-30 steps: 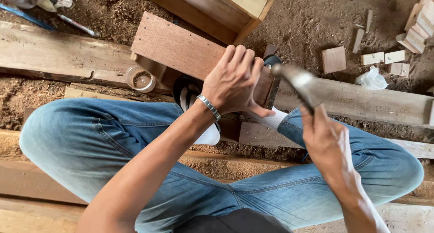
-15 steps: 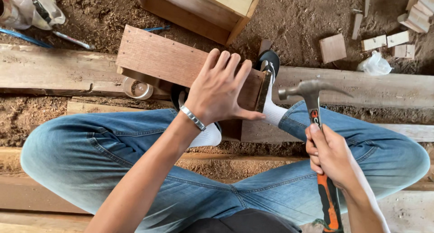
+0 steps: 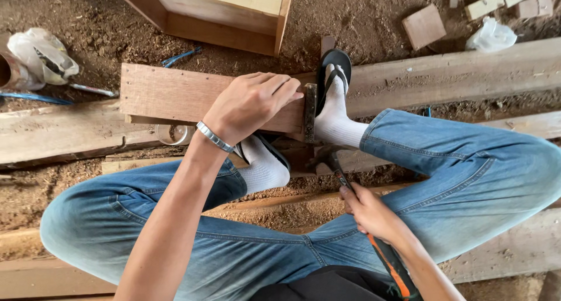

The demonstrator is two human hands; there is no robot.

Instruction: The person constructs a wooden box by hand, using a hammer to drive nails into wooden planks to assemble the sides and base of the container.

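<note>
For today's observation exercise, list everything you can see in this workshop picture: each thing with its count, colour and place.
board: one, reddish brown, under the left hand
hammer: one, orange-and-black handle, head at the board's end
long beams: several, pale wood, across the sawdust floor
wooden box: one, light wood, top centre
plastic bags: two, white, far left and top right
offcut blocks: a few, tan, top right
sandal: one, black, on the far foot
left hand: pressing the board, silver bracelet on the wrist
right hand: gripping the hammer handle
</note>
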